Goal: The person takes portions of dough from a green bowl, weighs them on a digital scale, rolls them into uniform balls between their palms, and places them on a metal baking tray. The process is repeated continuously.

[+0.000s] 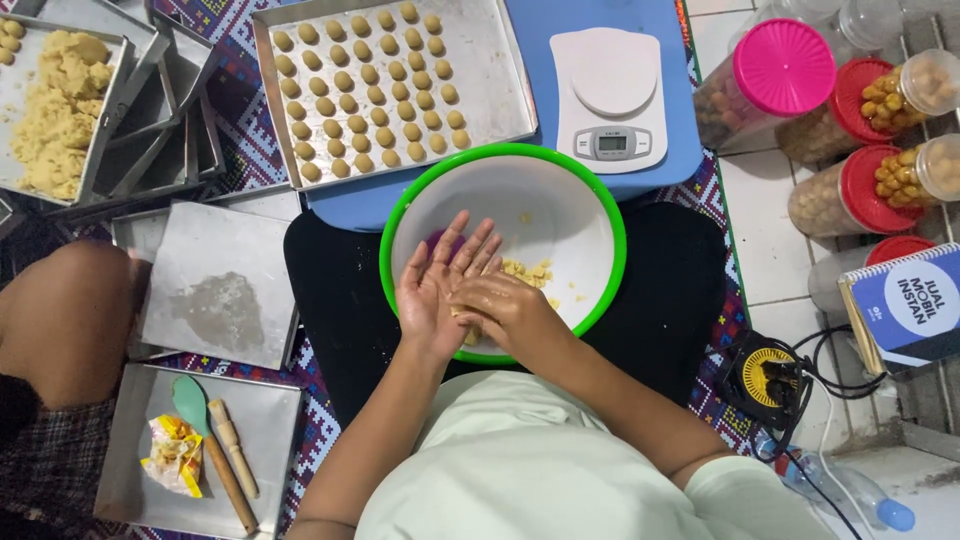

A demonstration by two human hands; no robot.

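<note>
Dough (463, 322) sat pressed between my two palms over the near side of the bowl (400, 205), mostly hidden, only a pale edge showing. My left hand (437, 285) lay palm up with its fingers stretched flat and slightly spread; my right hand (507, 308) lay across it, fingers loosely curled over the lump, so neither was gripping it. Crumbs (530, 271) of the same dough lay on the bowl floor just beyond my hands. A tray (500, 75) with rows of small balls (370, 90) stood past the bowl, beside a white scale (610, 95). To my left sat empty trays, one holding a spatula (190, 400).
</note>
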